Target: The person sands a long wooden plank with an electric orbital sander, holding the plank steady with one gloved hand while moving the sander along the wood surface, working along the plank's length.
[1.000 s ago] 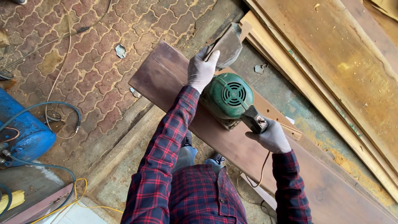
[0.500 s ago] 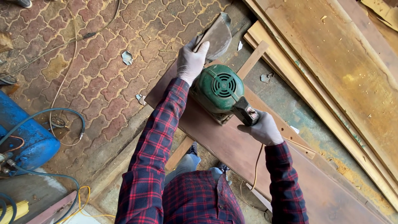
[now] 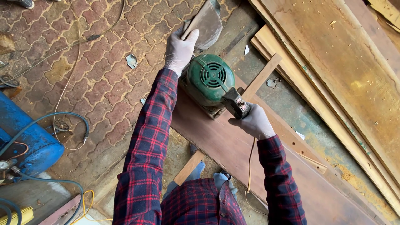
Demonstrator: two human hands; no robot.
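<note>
Forward goes the green belt sander [image 3: 210, 81] since half a second ago, and it now sits close to the far end of the reddish-brown board [image 3: 233, 146], nearer that end than it was a second back; judging by that, this pass along the board looks close to running out of wood. Left hand [image 3: 180, 49], white-gloved, is pressed flat on the front of the machine, fingers spread up against the grey dust bag [image 3: 206, 23] that juts out just beyond them, bearing down rather than gripping. Right hand [image 3: 254, 123], also gloved, is clenched around the black rear handle [image 3: 236, 104], with a thin power cord [image 3: 250, 166] dropping from under it toward the body. Beneath the board a pale wooden batten [image 3: 260, 79] crosses at an angle. Off to the right of the right hand, long yellowish planks [image 3: 346, 71] lie stacked, dusted with sawdust. Well left of the left arm stands a blue compressor tank [image 3: 21, 141] with a hose [image 3: 58, 118] looping off it over the paving bricks [image 3: 96, 79]. Packages, labels, signs: none readable in view, only small scraps of paper [image 3: 131, 61] on the bricks.
</note>
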